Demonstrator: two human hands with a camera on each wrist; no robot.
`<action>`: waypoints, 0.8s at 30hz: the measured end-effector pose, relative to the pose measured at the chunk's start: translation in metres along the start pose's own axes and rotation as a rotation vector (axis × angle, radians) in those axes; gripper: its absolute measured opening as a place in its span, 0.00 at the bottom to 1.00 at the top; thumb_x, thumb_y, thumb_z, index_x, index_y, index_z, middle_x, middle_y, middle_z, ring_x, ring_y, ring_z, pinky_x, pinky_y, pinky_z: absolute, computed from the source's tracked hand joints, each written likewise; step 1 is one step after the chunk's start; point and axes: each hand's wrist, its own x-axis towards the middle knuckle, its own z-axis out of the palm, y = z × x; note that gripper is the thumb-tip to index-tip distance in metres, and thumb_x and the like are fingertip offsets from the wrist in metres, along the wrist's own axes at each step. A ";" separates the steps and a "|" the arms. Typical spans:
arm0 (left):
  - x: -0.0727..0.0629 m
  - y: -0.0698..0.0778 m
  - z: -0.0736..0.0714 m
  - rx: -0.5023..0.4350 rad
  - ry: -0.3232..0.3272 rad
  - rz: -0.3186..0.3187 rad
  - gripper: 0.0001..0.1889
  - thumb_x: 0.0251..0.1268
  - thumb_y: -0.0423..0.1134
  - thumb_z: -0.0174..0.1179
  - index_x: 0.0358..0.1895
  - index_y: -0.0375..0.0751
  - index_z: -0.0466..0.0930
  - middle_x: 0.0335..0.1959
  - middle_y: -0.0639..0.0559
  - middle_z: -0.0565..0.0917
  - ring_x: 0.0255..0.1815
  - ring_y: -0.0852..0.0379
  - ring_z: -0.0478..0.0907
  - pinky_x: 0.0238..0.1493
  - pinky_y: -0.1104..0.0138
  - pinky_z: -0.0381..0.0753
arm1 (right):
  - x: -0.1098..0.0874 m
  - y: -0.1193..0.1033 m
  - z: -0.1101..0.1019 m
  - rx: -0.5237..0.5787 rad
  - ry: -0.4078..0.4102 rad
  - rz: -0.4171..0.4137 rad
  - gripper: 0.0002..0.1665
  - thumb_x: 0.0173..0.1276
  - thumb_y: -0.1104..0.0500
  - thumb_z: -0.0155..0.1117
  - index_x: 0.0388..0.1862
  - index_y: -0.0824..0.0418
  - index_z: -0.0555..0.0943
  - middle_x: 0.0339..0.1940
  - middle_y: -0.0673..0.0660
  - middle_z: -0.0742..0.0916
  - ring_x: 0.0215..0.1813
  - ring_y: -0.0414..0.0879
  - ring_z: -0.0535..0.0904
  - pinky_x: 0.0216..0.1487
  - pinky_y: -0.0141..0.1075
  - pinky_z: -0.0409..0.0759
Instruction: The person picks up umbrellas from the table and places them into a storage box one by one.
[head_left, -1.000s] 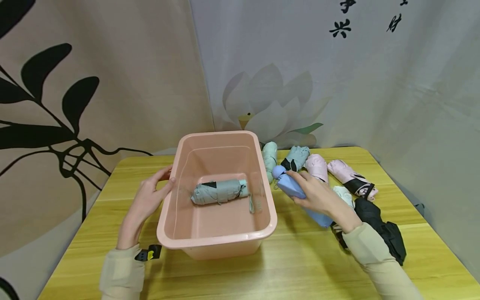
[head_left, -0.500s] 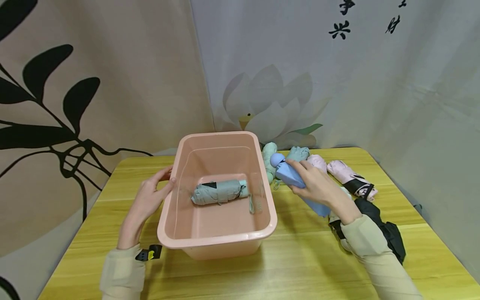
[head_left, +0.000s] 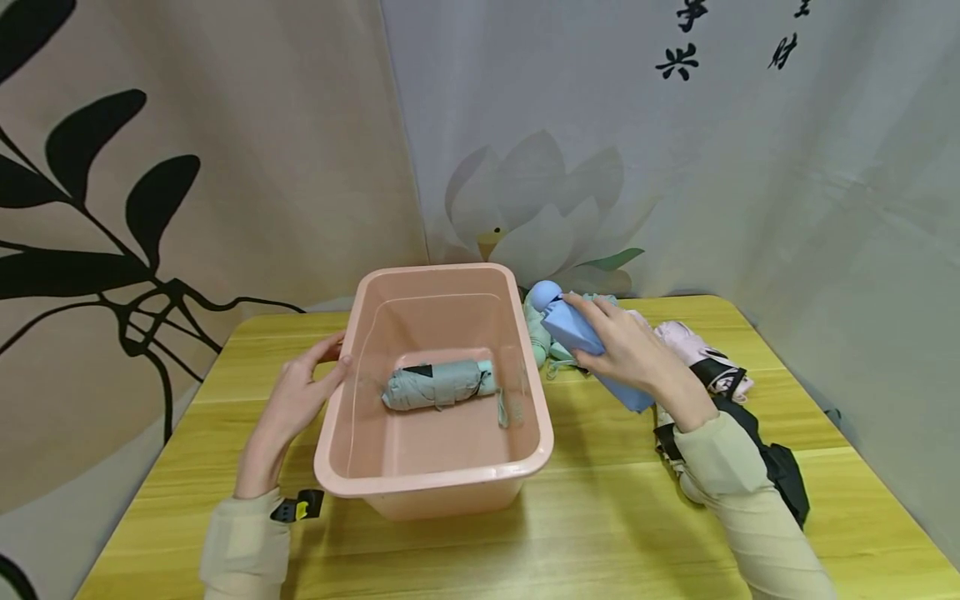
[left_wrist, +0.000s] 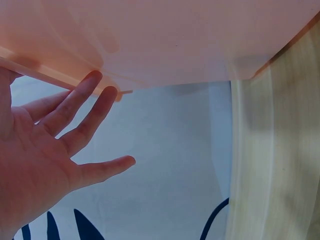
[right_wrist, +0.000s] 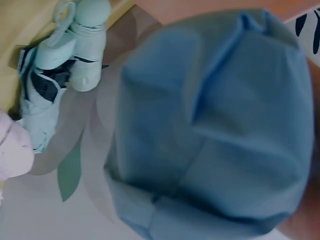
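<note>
My right hand (head_left: pixel 637 358) grips a folded light-blue umbrella (head_left: pixel 572 329) with a round handle, held tilted beside the tub's right wall. In the right wrist view the blue cloth end of this umbrella (right_wrist: pixel 210 130) fills much of the frame. A pink plastic tub (head_left: pixel 442 482) stands on the table, and a folded grey-green umbrella (head_left: pixel 442 385) lies across its bottom. At the tub's left rim rests my left hand (head_left: pixel 303 387). The left wrist view has its fingers (left_wrist: pixel 82 132) spread and nearly straight, with some fingertips under the rim.
Right of the tub lie more folded umbrellas: a mint one (head_left: pixel 537 333), a pale teal one (right_wrist: pixel 45 102), a pink one with a black band (head_left: pixel 690 346), a black one (head_left: pixel 783 483). A printed curtain (head_left: pixel 540 192) hangs behind the wooden table (head_left: pixel 600 533).
My right hand has lifted the blue umbrella and moved it up and slightly left, away from the black umbrella. My left hand and the tub have stayed put.
</note>
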 end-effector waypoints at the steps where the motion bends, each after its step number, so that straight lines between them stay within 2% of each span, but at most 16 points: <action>1: 0.000 0.000 0.000 0.001 0.001 0.002 0.31 0.73 0.50 0.48 0.71 0.35 0.60 0.59 0.30 0.74 0.62 0.34 0.70 0.61 0.41 0.69 | 0.002 -0.002 -0.002 0.005 -0.002 0.003 0.40 0.58 0.57 0.67 0.68 0.61 0.65 0.51 0.67 0.80 0.42 0.58 0.81 0.39 0.51 0.81; 9: 0.000 -0.001 0.001 0.004 0.004 0.012 0.30 0.73 0.50 0.48 0.70 0.34 0.60 0.59 0.29 0.75 0.61 0.34 0.71 0.60 0.41 0.71 | 0.018 -0.019 -0.014 0.017 -0.028 0.007 0.41 0.60 0.54 0.66 0.71 0.55 0.63 0.54 0.64 0.79 0.46 0.56 0.81 0.41 0.50 0.82; 24: -0.001 0.001 0.000 0.006 0.009 0.017 0.30 0.73 0.49 0.47 0.70 0.34 0.60 0.58 0.29 0.75 0.61 0.34 0.71 0.59 0.41 0.70 | 0.060 -0.052 -0.031 0.016 -0.029 -0.152 0.40 0.60 0.58 0.65 0.71 0.57 0.63 0.51 0.62 0.79 0.44 0.54 0.80 0.44 0.47 0.80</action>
